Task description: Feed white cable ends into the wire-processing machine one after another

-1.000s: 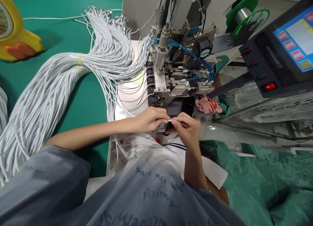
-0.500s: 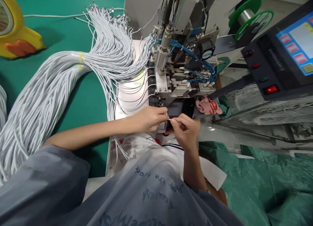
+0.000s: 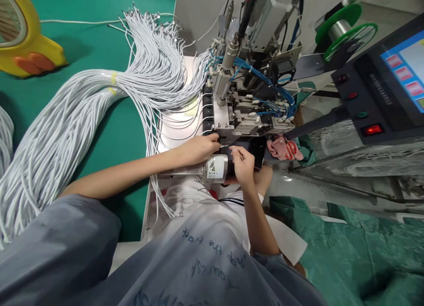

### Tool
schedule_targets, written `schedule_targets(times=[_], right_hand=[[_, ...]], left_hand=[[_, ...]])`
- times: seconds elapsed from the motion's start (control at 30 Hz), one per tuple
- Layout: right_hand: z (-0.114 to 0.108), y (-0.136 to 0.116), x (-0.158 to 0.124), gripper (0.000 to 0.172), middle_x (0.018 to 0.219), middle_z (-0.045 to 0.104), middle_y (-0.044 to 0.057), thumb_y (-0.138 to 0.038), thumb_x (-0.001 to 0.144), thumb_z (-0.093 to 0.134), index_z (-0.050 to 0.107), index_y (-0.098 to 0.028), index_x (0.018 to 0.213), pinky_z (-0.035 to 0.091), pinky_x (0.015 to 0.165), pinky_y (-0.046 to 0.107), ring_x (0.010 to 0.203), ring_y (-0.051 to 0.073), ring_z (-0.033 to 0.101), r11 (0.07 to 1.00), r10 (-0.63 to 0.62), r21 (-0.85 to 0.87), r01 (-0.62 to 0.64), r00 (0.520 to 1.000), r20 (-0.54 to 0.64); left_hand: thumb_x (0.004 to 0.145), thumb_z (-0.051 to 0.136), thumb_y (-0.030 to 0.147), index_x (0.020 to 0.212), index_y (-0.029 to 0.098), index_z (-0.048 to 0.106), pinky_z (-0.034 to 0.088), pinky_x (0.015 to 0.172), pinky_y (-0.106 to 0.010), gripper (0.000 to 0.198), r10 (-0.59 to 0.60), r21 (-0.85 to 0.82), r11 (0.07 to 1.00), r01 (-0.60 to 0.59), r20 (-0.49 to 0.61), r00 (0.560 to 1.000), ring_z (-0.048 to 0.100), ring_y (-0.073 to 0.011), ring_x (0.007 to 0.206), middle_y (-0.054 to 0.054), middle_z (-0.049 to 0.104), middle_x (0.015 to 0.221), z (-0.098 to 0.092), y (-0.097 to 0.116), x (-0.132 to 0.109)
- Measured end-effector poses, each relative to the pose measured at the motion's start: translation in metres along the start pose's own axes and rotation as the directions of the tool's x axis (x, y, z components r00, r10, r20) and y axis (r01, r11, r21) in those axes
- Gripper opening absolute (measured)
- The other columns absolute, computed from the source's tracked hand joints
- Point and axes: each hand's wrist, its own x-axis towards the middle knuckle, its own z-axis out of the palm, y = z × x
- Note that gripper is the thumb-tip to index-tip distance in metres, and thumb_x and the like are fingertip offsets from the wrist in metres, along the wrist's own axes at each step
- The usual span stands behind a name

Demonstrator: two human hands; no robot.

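Note:
My left hand (image 3: 202, 148) is closed in a pinch at the front end of the machine's clamp row. From its fingertips sticks the end of a white cable (image 3: 224, 145), with thin coloured wires showing. My right hand (image 3: 244, 164) is just to the right, thumb and forefinger pressed together a small gap from those wires. Whatever its fingertips hold is too small to make out. Beyond my left hand is the black clamp row (image 3: 207, 107) of the machine (image 3: 221, 114), with several white cables lying in it.
A large bundle of white cables (image 3: 66, 107) lies across the green table mat (image 3: 82, 36). A yellow duck-shaped object (image 3: 43, 54) stands at far left. On the right are a control panel (image 3: 374, 89), a wire spool (image 3: 341, 30), and a pink cloth (image 3: 284, 148). A labelled cylinder (image 3: 216, 168) sits below my hands.
Both hands have moved slightly away from my body, toward the machine. My right hand has drawn apart from the left, and the coloured wires now show at the cable end.

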Motion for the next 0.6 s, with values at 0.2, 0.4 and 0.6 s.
schedule_targets(times=[0.2,0.4,0.6], right_hand=[[0.016,0.025,0.025,0.029,0.058,0.047,-0.004,-0.043,0.084,0.046,0.053,-0.018,0.071,0.031,0.050,0.023,0.051,0.010,0.038,0.985,0.111,0.110,-0.130,0.979,0.170],[0.023,0.017,0.028,0.033,0.051,0.029,-0.008,-0.047,0.082,0.049,0.042,-0.021,0.063,0.023,0.046,0.023,0.047,0.008,0.027,0.957,0.132,0.226,-0.180,0.968,0.214],[0.023,0.019,0.029,0.032,0.052,0.036,-0.007,-0.045,0.082,0.049,0.045,-0.019,0.064,0.027,0.049,0.023,0.049,0.009,0.032,0.966,0.124,0.193,-0.170,0.965,0.229]], left_hand=[[0.095,0.033,0.019,0.085,0.010,0.064,0.037,0.056,-0.023,0.033,0.016,0.130,0.991,-0.024,0.062,0.998,0.050,-0.0086,0.058,-0.007,0.055,0.089,0.014,-0.021,0.007],[0.094,0.036,0.019,0.104,0.011,0.062,0.040,0.059,-0.022,0.029,0.053,0.111,0.992,-0.056,0.029,0.998,0.055,-0.0109,0.064,-0.006,0.057,0.086,0.016,-0.022,0.006],[0.089,0.041,0.010,0.113,0.015,0.060,0.041,0.058,-0.023,0.031,0.098,0.181,0.978,-0.102,0.032,0.995,0.057,-0.0117,0.064,-0.006,0.057,0.090,0.015,-0.022,0.005]])
